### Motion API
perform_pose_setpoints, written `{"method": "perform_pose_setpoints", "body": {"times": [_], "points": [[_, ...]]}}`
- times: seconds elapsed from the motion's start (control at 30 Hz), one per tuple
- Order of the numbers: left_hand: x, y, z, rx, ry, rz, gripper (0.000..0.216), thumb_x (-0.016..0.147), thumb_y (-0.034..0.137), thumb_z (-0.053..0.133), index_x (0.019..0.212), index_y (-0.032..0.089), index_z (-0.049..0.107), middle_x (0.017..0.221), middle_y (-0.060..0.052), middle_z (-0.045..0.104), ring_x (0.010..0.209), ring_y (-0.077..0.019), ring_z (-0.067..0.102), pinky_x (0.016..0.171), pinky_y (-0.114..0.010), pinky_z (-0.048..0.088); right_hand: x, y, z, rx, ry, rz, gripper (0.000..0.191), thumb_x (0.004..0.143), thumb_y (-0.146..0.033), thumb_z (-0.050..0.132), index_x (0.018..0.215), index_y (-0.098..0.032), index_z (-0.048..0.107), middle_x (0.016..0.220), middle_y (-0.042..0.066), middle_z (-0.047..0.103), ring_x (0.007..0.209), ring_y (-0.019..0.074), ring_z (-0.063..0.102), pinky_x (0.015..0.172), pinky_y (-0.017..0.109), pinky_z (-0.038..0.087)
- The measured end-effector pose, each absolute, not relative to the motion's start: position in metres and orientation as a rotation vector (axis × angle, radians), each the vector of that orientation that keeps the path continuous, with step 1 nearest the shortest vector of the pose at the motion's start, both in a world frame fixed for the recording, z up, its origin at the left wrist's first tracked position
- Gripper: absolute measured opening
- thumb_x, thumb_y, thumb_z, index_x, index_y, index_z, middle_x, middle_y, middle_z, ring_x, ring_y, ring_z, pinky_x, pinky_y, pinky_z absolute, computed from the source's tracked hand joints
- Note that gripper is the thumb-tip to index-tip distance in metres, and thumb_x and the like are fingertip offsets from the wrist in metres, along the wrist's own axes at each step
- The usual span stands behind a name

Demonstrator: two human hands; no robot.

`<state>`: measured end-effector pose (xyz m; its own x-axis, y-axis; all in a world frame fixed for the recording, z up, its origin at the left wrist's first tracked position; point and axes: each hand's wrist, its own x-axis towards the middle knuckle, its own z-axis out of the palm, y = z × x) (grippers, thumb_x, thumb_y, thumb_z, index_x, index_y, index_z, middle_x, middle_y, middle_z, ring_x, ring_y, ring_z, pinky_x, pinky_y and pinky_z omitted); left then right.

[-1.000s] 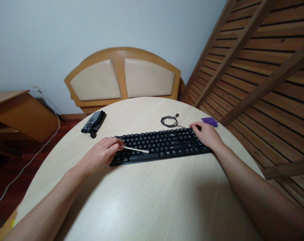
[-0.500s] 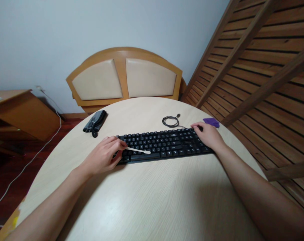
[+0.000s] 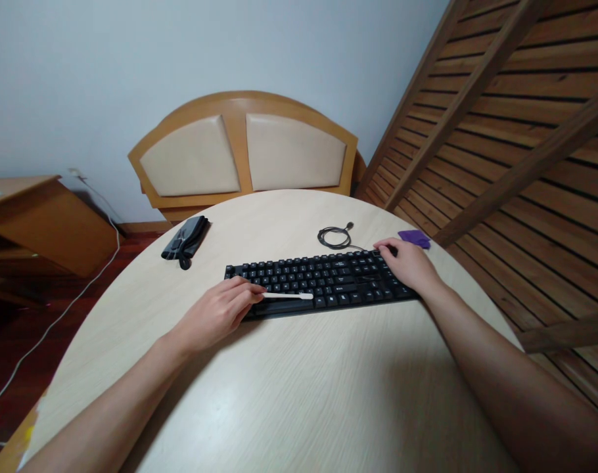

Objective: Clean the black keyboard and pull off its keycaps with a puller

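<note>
I have the left hand point(image 3: 223, 310) pinching a white stick point(image 3: 289, 296) over the near side of the black keyboard point(image 3: 338, 276) on the table point(image 3: 303, 394), the right hand point(image 3: 410, 266) at its right end, gripping or merely resting I cannot tell.

Left hand point(image 3: 225, 309), shifted rightward along the keyboard point(image 3: 345, 279), which now shows its far left corner. The white stick point(image 3: 286, 295), formerly slanting, lies nearly level in view, its tip advanced to the right end of the space bar point(image 3: 286, 305).
</note>
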<state>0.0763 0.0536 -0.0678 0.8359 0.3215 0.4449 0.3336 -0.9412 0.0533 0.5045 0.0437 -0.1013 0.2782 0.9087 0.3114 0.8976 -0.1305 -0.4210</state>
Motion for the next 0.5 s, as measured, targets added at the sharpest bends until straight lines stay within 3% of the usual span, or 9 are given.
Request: {"method": "perform_pose_setpoints", "body": {"times": [0.33, 0.5], "points": [[0.054, 0.068, -0.056, -3.091, -0.618, -0.701, 0.015, 0.09, 0.009, 0.051, 0.094, 0.019, 0.061, 0.101, -0.007, 0.074, 0.088, -0.0177, 0.068, 0.077, -0.033, 0.057, 0.503, 0.043, -0.1, -2.036, -1.623, 0.043, 0.029, 0.092, -0.028, 0.051, 0.102, -0.022, 0.077, 0.106, 0.008, 0.079, 0.097, 0.0288, 0.072, 0.088, 0.039, 0.052], [0.054, 0.068, -0.057, -3.162, -0.661, -0.717, 0.018, 0.094, 0.009, 0.049, 0.097, 0.019, 0.064, 0.101, -0.007, 0.074, 0.089, -0.0166, 0.07, 0.077, -0.03, 0.059, 0.504, 0.043, -0.1, -2.03, -1.621, 0.048, 0.029, 0.093, -0.028, 0.05, 0.102, -0.022, 0.077, 0.105, 0.008, 0.079, 0.096, 0.029, 0.072, 0.087, 0.04, 0.053]]}}
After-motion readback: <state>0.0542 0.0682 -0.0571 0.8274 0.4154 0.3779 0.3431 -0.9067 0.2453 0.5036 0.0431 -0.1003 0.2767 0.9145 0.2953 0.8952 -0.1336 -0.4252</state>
